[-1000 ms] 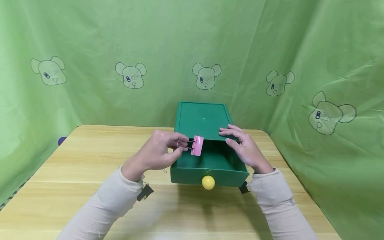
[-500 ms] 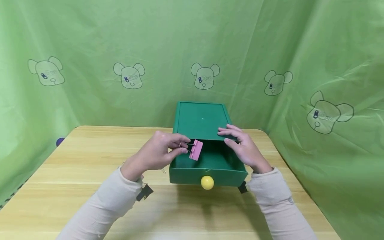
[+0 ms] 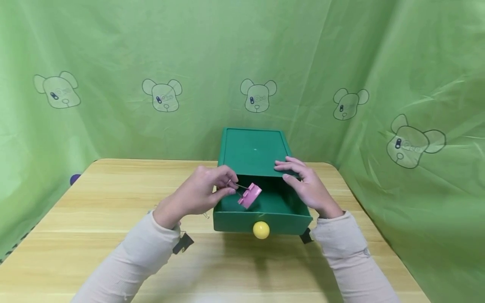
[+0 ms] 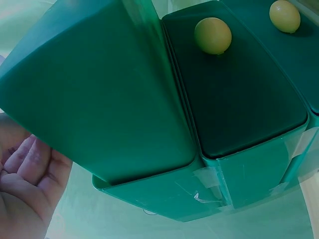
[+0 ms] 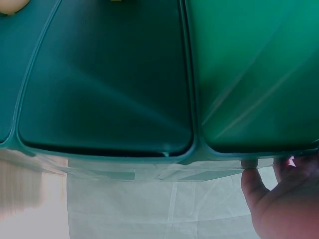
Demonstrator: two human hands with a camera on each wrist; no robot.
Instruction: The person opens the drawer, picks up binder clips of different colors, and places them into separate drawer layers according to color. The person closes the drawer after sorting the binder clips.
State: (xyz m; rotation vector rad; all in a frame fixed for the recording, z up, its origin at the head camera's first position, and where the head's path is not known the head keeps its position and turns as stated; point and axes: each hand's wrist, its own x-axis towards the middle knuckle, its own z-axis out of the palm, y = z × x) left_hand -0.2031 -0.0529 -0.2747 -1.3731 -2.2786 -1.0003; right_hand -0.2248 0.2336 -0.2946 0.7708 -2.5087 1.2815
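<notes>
My left hand [image 3: 202, 189] pinches a pink binder clip [image 3: 250, 195] by its wire handles, over the pulled-out top drawer [image 3: 242, 223]. In the left wrist view the same hand [image 4: 30, 179] shows beside the drawer's wall, which hides the clip. The green drawer cabinet [image 3: 254, 149] stands at the back of the table, with a yellow ball knob [image 3: 261, 230] on the open drawer's front. My right hand [image 3: 308, 187] rests relaxed at the front right edge of the cabinet's top. The right wrist view shows that hand [image 5: 289, 199] by the cabinet's side.
Beside the left sleeve lies a black binder clip [image 3: 183, 243], with a thin wire handle [image 3: 206, 215] farther back. A black object [image 3: 306, 236] shows near the right cuff. Lower drawers with yellow knobs [image 4: 213, 36] appear closed. Green cloth [image 3: 212, 50] hangs behind the wooden table [image 3: 125, 189].
The pink binder clip has tipped over and sunk slightly lower over the drawer, still pinched in my left hand. My right hand has stayed on the cabinet's edge.
</notes>
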